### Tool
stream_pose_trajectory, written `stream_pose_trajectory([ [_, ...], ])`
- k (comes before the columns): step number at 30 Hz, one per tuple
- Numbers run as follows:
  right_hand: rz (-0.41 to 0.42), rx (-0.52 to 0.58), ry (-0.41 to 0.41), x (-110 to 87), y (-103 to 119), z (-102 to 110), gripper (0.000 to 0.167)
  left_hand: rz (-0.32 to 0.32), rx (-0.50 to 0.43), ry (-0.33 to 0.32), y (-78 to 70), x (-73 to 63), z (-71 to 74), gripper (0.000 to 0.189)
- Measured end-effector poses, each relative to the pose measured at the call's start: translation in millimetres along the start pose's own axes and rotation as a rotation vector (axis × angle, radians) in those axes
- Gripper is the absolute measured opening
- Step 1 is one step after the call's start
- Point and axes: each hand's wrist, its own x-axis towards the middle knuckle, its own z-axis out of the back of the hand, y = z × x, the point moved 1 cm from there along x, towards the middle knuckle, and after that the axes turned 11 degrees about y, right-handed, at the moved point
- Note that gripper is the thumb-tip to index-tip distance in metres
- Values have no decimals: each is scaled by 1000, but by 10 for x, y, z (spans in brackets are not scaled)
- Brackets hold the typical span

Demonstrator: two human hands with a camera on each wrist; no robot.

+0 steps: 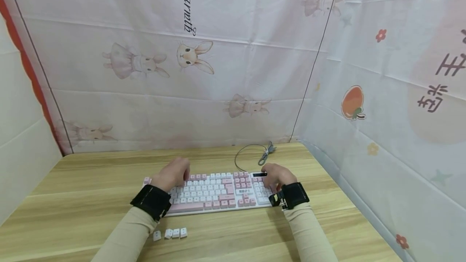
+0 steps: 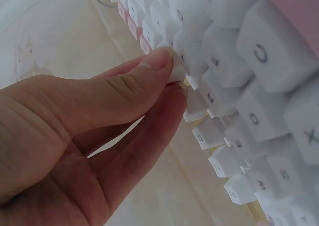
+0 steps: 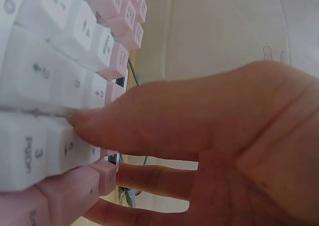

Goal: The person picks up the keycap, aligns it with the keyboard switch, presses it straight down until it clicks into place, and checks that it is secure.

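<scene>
A pink-and-white keyboard (image 1: 207, 191) lies on the wooden table. At its far left part, my left hand (image 1: 172, 174) is over the upper key rows. The left wrist view shows the thumb (image 2: 157, 61) and fingers pinching a small white keycap (image 2: 177, 72) at an uncovered spot in the row. Across the keyboard, my right hand (image 1: 278, 175) holds the number pad end. Its thumb (image 3: 99, 123) presses on the white number keys (image 3: 67, 143), while the other fingers pass behind the pink keys (image 3: 70, 188) at the edge; their tips are hidden.
Several loose white keycaps (image 1: 176, 233) lie on the table (image 1: 225, 237) in front of the keyboard. A bundled grey cable (image 1: 267, 153) sits behind its right half. Printed cloth (image 1: 225, 76) hangs at the back and right of the table.
</scene>
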Motion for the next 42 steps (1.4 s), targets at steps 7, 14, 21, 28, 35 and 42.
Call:
stream_pose_trajectory([
  [7, 3, 1, 1, 5, -15, -12, 62, 34, 3, 24, -17, -8, -1, 23],
  [14, -2, -7, -8, 10, -25, -21, 63, 49, 4, 18, -19, 0, -20, 22],
  [21, -3, -3, -7, 16, -27, -24, 63, 63, 27, 4, -37, -1, -20, 23],
  [28, -13, 2, -11, 9, -21, -41, 65, 51, 53, -10, -60, -6, -23, 24],
  [35, -11, 4, -18, 7, -20, -43, 67, 60, 51, 8, -52, 21, -23, 25],
  [42, -7, -12, -13, 4, -6, -8, 65, 53, 49, 6, -35, 42, 1, 24],
])
